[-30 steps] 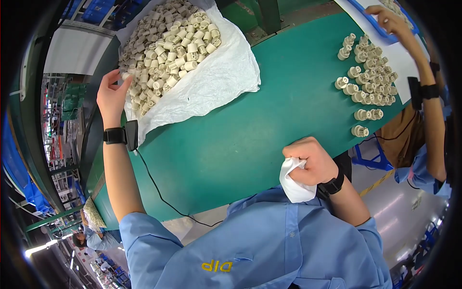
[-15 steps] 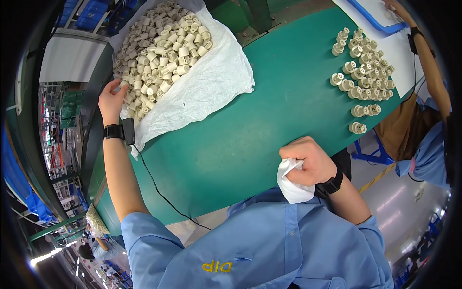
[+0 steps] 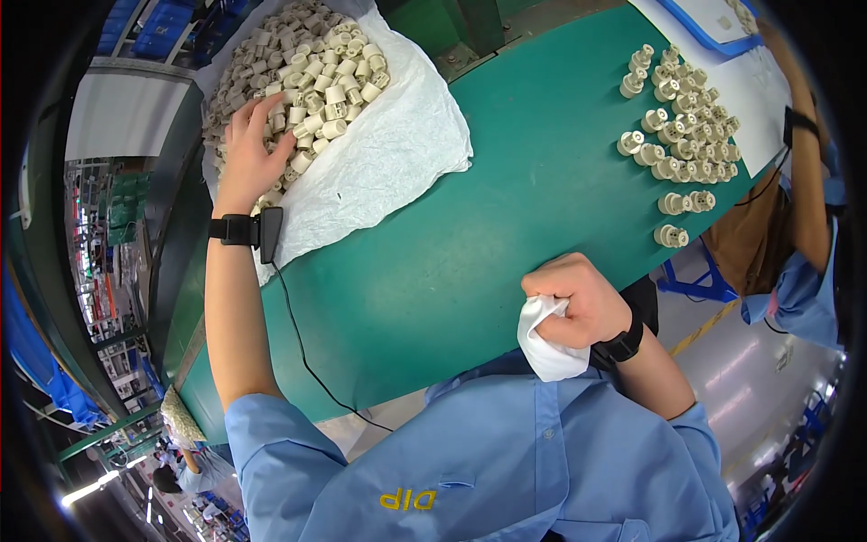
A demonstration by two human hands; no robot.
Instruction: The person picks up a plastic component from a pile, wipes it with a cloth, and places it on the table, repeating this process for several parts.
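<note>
A large heap of cream-coloured cylindrical plastic parts [image 3: 316, 81] lies on a white plastic sheet [image 3: 397, 158] at the far left of the green table. Over the near left side of this heap reaches my left hand [image 3: 253, 154], its fingers spread and touching the parts, with none visibly gripped. A strap with a small black device and a cable is on that wrist. My right hand [image 3: 578, 298] is a fist near the front edge of the table, closed around a white cloth [image 3: 553, 343]. Some of the cloth is hidden in the palm.
Stepped cream parts [image 3: 686, 135] stand grouped on the right of the green table [image 3: 433, 271]. Beyond them, a co-worker's arm [image 3: 804, 135] reaches over a blue-rimmed tray [image 3: 713, 32]. A blue stool [image 3: 695, 275] stands below the right edge. The black cable [image 3: 307, 357] crosses the table at left.
My left hand has moved from the heap's left edge further right and over it, fingers spreading. My right hand stays with the cloth. The co-worker's arm has shifted.
</note>
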